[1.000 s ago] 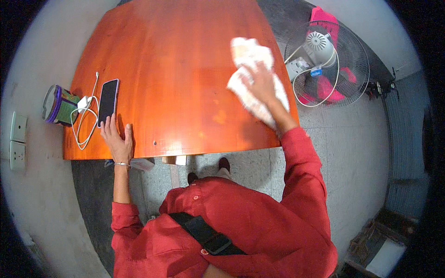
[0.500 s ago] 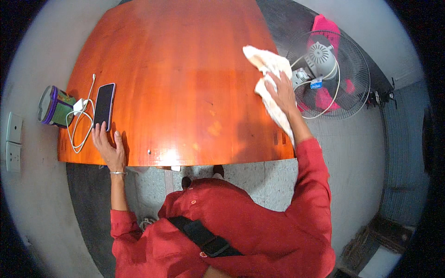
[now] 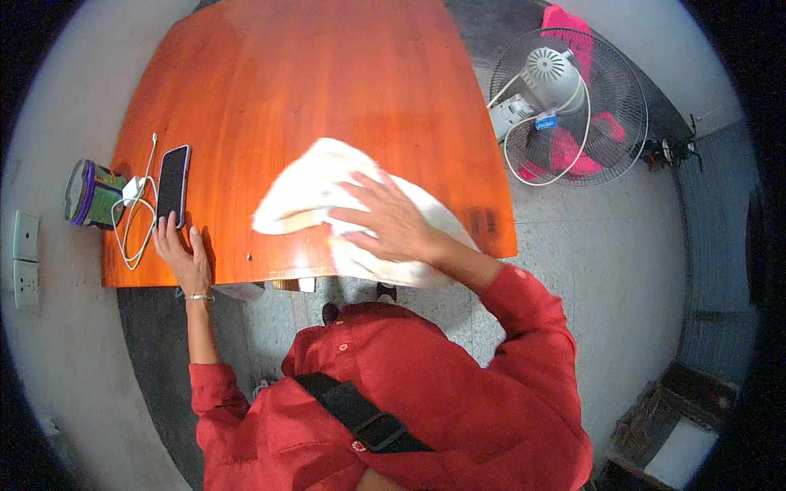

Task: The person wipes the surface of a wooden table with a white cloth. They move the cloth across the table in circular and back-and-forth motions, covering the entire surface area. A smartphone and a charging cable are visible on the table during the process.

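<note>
A white cloth (image 3: 307,184) lies partly spread on the near part of the orange-brown wooden table (image 3: 327,90). My right hand (image 3: 389,217) holds it from above, fingers apart and bent over its folds. The cloth's lower part reaches the table's front edge. My left hand (image 3: 184,254) is open on the table near the front left, its fingertips at the lower end of a dark-screened phone (image 3: 173,184) with a purple edge. Left of the phone are a white charger (image 3: 133,190) and its coiled white cable (image 3: 129,245).
A green and purple container (image 3: 102,196) stands at the table's left edge. Right of the table is a grey fan (image 3: 553,78) with a wire guard and a loose cord, near pink cloth (image 3: 573,33). A small metallic spot (image 3: 250,257) shows near the front edge. Wall sockets (image 3: 26,258) are at left.
My right hand has swept the cloth from the table's right edge leftward and nearer to me, and the cloth has spread out. My left hand stays beside the phone.
</note>
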Demonstrator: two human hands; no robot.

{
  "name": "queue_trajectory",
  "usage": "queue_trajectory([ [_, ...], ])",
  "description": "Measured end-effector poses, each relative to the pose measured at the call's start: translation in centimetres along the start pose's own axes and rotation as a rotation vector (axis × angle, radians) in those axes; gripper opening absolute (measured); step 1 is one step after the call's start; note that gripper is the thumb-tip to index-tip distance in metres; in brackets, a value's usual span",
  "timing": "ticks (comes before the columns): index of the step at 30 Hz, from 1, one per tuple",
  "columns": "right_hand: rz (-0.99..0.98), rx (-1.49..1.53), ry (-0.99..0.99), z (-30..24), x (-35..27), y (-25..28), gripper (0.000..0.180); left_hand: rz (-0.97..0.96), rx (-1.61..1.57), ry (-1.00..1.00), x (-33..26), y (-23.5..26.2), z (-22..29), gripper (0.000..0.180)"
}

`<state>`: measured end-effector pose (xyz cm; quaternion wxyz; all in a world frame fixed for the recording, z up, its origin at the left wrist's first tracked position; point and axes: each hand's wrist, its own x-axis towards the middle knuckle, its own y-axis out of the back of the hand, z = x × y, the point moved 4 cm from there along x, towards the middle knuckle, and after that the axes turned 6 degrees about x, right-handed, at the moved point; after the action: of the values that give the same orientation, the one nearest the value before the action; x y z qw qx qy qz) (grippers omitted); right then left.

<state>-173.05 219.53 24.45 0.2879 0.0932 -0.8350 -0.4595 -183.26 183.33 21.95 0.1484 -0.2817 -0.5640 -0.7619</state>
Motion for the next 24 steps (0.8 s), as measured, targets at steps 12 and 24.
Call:
queue_trajectory([
  [12,0.23,-0.322,-0.476,16.2,-6.7,9.4,0.043,-0.022,0.037,-0.051,0.3,-0.7,0.1,0.049],
  [24,-0.005,-0.187,-0.415,7.5,-11.0,7.9,0.052,0.025,-0.019,0.017,0.1,0.0,0.3,0.046],
])
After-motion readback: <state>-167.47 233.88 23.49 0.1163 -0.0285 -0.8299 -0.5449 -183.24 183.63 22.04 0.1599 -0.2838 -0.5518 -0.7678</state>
